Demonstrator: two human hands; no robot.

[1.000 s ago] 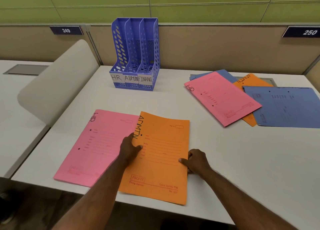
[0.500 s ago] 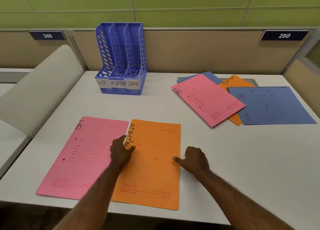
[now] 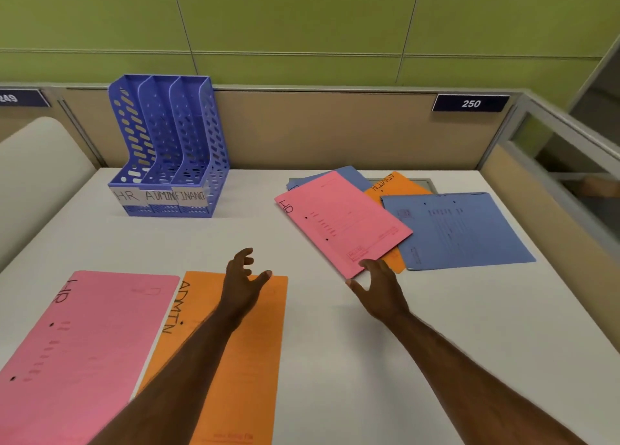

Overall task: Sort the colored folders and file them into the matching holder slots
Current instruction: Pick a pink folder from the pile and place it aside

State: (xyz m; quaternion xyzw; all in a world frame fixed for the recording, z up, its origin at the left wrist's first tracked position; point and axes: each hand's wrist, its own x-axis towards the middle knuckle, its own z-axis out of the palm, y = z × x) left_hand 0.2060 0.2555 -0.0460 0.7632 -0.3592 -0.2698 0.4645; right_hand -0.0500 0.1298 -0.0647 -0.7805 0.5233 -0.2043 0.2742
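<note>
Even, soft indoor light; we see slight motion blur and wide-angle bending.

We find faint shadows just under the left hand (image 3: pixel 244 278) and right hand (image 3: pixel 379 288) on the white desk (image 3: pixel 335 360), no glare. Print on the folders beyond the right hand smears; the partition edge far right of it bows and tilts at the frame's edge.
</note>
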